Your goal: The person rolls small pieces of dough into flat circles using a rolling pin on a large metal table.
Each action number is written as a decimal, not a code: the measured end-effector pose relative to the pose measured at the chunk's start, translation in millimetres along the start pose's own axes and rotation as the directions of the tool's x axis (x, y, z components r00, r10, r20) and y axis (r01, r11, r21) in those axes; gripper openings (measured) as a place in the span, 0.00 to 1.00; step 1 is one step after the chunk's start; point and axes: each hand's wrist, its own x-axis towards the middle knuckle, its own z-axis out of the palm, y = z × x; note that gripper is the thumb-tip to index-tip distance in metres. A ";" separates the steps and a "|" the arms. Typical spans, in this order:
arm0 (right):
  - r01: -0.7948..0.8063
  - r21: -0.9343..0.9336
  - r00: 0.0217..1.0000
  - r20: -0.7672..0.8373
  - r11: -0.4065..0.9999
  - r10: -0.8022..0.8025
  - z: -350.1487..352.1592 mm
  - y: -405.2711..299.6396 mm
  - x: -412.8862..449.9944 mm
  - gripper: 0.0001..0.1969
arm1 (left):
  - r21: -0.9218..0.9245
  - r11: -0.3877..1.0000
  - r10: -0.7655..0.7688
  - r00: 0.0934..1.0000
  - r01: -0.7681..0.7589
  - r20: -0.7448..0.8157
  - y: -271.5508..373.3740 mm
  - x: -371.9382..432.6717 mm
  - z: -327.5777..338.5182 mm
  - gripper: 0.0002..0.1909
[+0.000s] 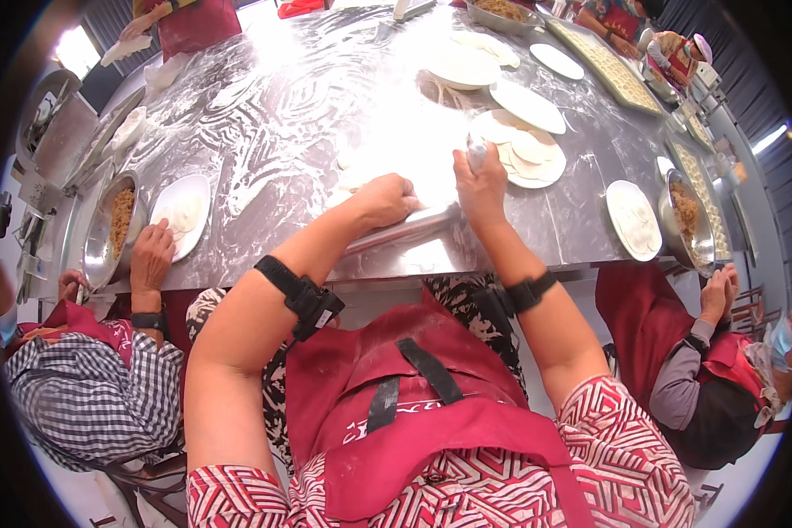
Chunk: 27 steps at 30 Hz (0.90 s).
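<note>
My left hand (388,200) is bent with curled fingers over the floured steel table (270,132), at the far side of a metal rolling pin or bar (402,231). Pale dough pieces (353,178) lie just beyond it, washed out by glare. My right hand (482,181) is closed round a shiny object (476,153), perhaps a metal handle, whose kind I cannot tell. Beyond that hand, a white plate (541,177) bears flat round dough wrappers (533,146). Whether my left hand holds anything is hidden.
Co-workers sit at both sides, one's hand (152,254) at a white plate (201,211) of dough. Steel bowls of brown filling (122,221) stand left, right and far back. More white plates (527,105) and trays of small dough pieces (604,66) are at the right.
</note>
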 end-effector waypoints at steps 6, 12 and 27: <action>-0.286 0.166 0.958 0.058 0.944 0.280 -58.6 -30.3 -49.4 0.08 | -0.095 0.995 -0.010 0.998 0.016 0.061 -13.4 -9.0 -1.9 0.12; -0.111 0.033 0.993 0.031 0.993 0.110 -2.3 -2.0 -3.3 0.11 | -0.084 0.996 0.015 1.000 -0.016 -0.019 -7.8 -9.8 1.8 0.08; -0.354 0.288 0.935 0.079 0.890 0.347 -72.3 -43.8 -60.9 0.11 | 0.146 0.989 0.012 0.997 -0.001 -0.075 -8.3 -14.6 14.0 0.15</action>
